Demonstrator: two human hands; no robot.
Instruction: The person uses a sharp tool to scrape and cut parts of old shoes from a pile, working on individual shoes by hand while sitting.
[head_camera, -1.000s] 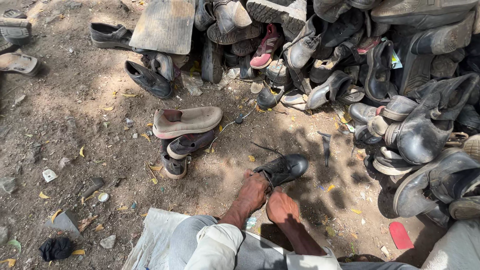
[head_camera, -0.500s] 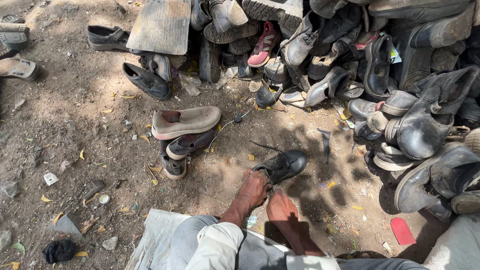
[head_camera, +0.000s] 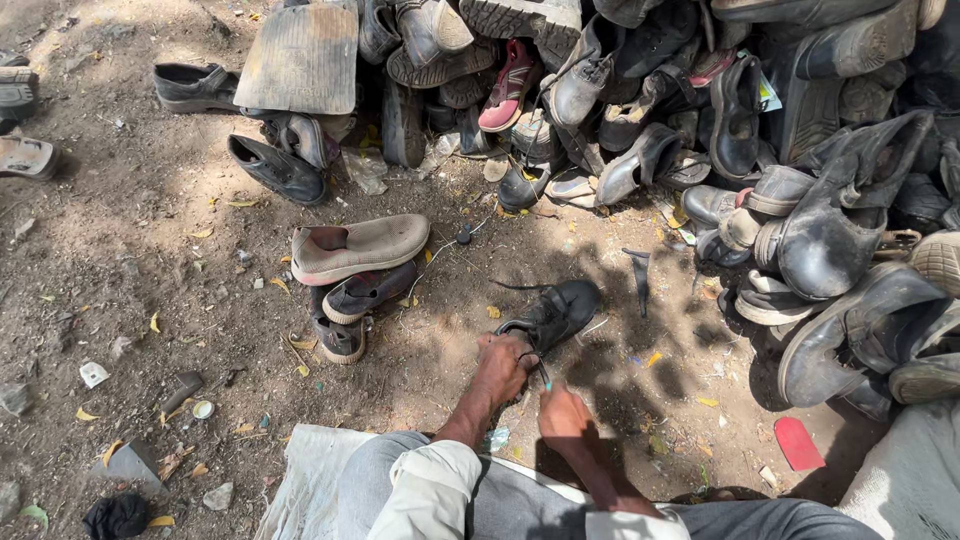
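Black, scuffed leather makes up the lace-up shoe (head_camera: 553, 313) that lies on the packed brown dirt ground (head_camera: 130, 260) in dappled shade, its toe pointing away from the person. The left hand (head_camera: 503, 366) rests against the near end of this shoe, fingers curled down onto its heel edge, gripping it. Just nearer than the shoe, the right hand (head_camera: 563, 415) is closed in a pinch on a thin tool with a pale bluish handle (head_camera: 544, 377), whose tip reaches toward the shoe's heel; what kind of tool it is cannot be told. Left of the black shoe lies a beige slip-on (head_camera: 358, 246) with a flat, ribbed-looking fabric upper and a pinkish lining, stacked on two dark worn shoes (head_camera: 350, 308) with pale soles. Beyond the black shoe rises a heaped pile of old footwear (head_camera: 700, 110), mostly black and grey leather, creased and dusty, with one pink sneaker (head_camera: 508, 85) standing out among them. A flat, ridged rubber mat piece (head_camera: 303, 58) leans at the pile's left end. Right of the black shoe, and nearer, a small red flat sole-shaped piece (head_camera: 797, 443) lies on the dirt. Yellow dry leaves and small stones are scattered around, and a pale woven sack (head_camera: 300, 480) lies under the person's grey trouser legs (head_camera: 400, 490).
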